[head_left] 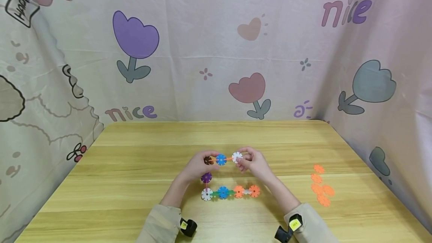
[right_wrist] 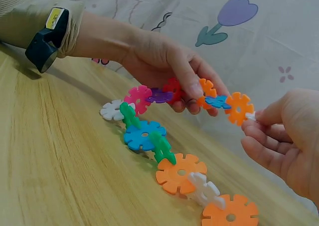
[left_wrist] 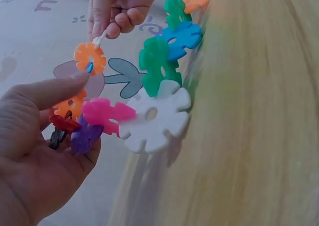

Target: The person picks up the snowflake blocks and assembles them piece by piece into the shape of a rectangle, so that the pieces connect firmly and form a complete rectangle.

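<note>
A linked chain of colourful notched plastic discs bends round between the hands. My left hand [head_left: 197, 166] holds it near its upper corner, thumb by an orange disc [right_wrist: 206, 88] and a blue disc [head_left: 221, 159]; black and red discs [left_wrist: 64, 122] are partly covered by the fingers. With thumb and fingers my right hand [head_left: 257, 163] pinches a white disc [head_left: 237, 156] against an orange disc [right_wrist: 239, 109]. From the left hand the chain drops through a purple disc [head_left: 206, 177] and a pink disc [left_wrist: 105, 115] to a white corner disc [head_left: 207, 194]. The lower row ends in an orange disc [head_left: 254, 191].
Several loose orange discs [head_left: 317, 188] lie on the right side of the wooden table [head_left: 128, 183]. A printed cloth [head_left: 195, 29] hangs behind the table and along its sides.
</note>
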`<state>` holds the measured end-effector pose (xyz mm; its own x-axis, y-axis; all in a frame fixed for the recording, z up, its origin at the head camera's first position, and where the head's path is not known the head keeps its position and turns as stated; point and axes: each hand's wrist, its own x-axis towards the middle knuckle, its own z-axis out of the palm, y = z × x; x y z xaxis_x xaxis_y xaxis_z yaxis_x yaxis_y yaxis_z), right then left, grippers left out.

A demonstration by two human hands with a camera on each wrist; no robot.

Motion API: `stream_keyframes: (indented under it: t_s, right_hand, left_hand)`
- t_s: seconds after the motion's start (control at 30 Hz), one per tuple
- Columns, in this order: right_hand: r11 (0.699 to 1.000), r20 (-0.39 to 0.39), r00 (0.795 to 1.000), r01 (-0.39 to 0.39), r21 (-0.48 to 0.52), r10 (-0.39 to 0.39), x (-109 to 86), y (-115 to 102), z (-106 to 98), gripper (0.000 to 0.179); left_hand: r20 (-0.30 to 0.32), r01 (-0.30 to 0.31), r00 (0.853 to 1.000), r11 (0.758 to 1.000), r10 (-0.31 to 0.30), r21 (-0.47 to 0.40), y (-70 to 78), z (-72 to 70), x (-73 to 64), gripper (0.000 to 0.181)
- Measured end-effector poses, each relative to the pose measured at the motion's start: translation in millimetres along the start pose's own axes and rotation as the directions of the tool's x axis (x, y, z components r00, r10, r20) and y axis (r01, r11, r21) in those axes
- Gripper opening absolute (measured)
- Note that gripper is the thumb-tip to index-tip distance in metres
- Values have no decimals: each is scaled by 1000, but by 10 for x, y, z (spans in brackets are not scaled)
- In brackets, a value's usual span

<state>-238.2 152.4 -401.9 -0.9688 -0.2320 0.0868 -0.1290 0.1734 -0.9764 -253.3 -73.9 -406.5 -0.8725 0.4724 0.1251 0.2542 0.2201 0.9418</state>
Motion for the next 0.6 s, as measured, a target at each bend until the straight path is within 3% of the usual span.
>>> stream_keyframes:
  t_s: [0.13,0.3,0.6]
  right_hand:
    - [1000,-6,1000,-5,-7,5,2,9,15,31]
    - [1000,-6,1000,6,-9,-6,7,12,27,33]
    - [999,-9,1000,22,-28,-22,4,-6,38,30]
  left_hand:
    - [-63,-8,998,993,16,119,-11,30,6,35]
    - [-60,-35,997,974,49,224,-14,64,8,30]
    - [23,-60,998,976,56,211,25,75,-7,30]
